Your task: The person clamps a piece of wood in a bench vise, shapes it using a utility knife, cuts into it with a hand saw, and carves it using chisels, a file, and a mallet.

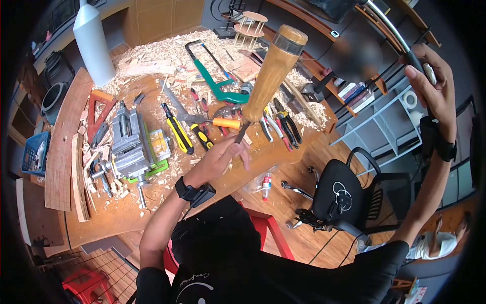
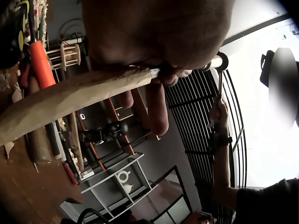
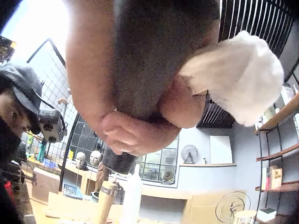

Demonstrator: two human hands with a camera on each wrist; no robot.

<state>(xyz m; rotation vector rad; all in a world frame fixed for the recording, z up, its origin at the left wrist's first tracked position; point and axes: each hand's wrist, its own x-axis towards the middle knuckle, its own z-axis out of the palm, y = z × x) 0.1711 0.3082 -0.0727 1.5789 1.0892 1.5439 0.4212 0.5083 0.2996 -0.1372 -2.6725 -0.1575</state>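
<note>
My left hand [image 1: 223,159] grips a chisel [image 1: 273,73] by its narrow metal blade, just below the handle. The thick wooden handle rises toward the head camera, and a dark metal band circles its upper end. In the left wrist view the handle [image 2: 79,95] slants across, with a fingertip [image 2: 158,114] hanging below it. Raised at the far right, my right hand [image 1: 433,86] holds a hammer [image 1: 392,25] by its black grip; the shaft is shiny metal. Something white and crumpled [image 3: 238,74] shows beside that hand in the right wrist view.
On the chip-strewn bench [image 1: 283,152] lie a grey vise [image 1: 129,139], a green hacksaw [image 1: 207,76], a yellow utility knife [image 1: 177,129] and several pliers [image 1: 288,124]. Long boards [image 1: 66,147] lie at left, near a white bottle [image 1: 93,45]. An office chair [image 1: 334,190] stands to the right.
</note>
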